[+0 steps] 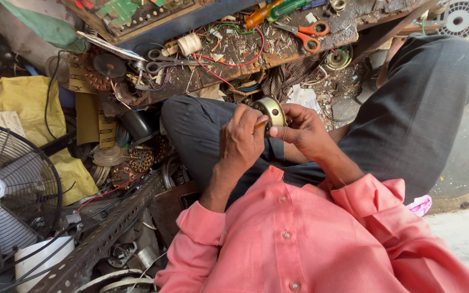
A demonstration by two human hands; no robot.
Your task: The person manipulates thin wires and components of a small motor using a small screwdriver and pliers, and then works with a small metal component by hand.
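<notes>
Brass-coloured round motor part (271, 110) held over lap, below scissors (303, 33). Left hand (241, 142) just left of part, fingers pinched on thin yellowish tool (260, 125) angled into it. Right hand (302, 131) at part's right, grasping rim, equally near.

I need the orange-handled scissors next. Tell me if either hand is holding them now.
No. The orange-handled scissors lie on the cluttered board, while both hands grip a round brass-coloured metal part over the lap.

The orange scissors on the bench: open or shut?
Open. The orange scissors lie flat on the wooden bench with the two handle loops spread apart and the blades parted.
</notes>
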